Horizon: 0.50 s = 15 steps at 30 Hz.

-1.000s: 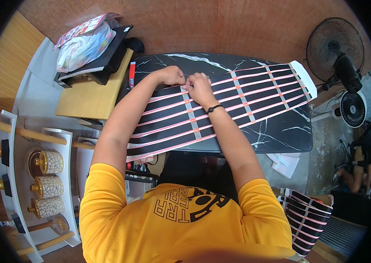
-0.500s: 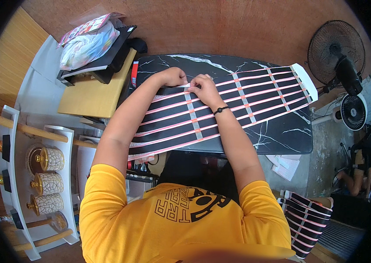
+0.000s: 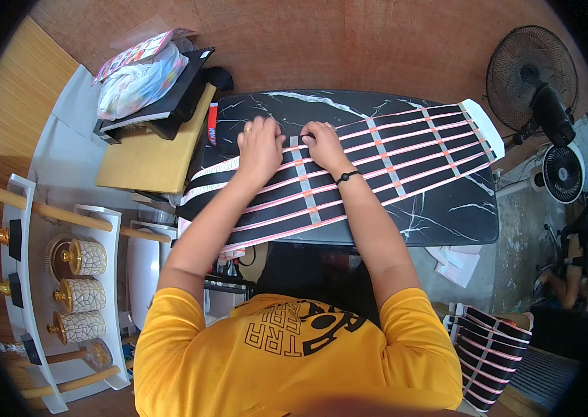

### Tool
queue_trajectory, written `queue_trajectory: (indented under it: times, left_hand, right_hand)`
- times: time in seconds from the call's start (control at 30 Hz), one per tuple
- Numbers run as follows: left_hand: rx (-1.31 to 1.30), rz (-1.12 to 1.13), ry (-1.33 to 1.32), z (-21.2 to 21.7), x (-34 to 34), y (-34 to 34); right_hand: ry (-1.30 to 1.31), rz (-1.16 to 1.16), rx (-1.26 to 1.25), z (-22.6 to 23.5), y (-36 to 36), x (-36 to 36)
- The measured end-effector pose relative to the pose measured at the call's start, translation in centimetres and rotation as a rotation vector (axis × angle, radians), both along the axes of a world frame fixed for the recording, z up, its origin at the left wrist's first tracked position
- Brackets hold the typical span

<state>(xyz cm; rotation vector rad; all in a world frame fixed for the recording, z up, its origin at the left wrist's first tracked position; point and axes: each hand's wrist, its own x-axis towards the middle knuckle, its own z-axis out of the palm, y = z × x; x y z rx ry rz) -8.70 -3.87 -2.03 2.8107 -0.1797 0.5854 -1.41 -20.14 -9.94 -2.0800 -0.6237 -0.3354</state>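
I find the black sheet point(image 3: 377, 167), crossed by pink strips and grey tape bands, lying flat along the black marbled table point(image 3: 447, 215). Its left end overhangs the table's left edge and droops; its right end reaches close to the far right corner. The near table edge shows a bare strip on the right side, the only open room on the top.

My left hand point(image 3: 260, 147) rests palm down on the sheet near its far edge, fingers spread flat, gripping nothing. My right hand point(image 3: 321, 144) sits just beside it, fingers curled together with the tips pressed at the top of 1 grey tape band point(image 3: 305, 187); whether they pinch the tape itself, I cannot tell. A dark band sits on the right wrist.

To the left, a wooden side table point(image 3: 148, 156) butts close against the table and carries a black tray point(image 3: 168, 104) with a plastic bag point(image 3: 139, 83). Further left stands a white shelf point(image 3: 36, 278) with 3 crackle-patterned jars point(image 3: 82, 292). To the right, 2 fans point(image 3: 534, 83) stand near the table's right end. At lower right, a stack of similar striped sheets point(image 3: 492, 354) lies well apart from the hands. A red-brown wall backs the table's far edge.
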Motion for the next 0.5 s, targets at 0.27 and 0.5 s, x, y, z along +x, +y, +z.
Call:
queue_trajectory:
  times: [0.27,0.5]
  left_hand:
    - [-0.184,-0.031,-0.012,-3.5,-2.6,-1.3]
    - [0.078,-0.002,-0.007,-7.6,-5.0,-2.3]
  right_hand:
    - [0.036,0.026,-0.056,0.3,-0.3,-0.2]
    - [0.052,0.123,-0.046,-0.1,-0.9,0.2]
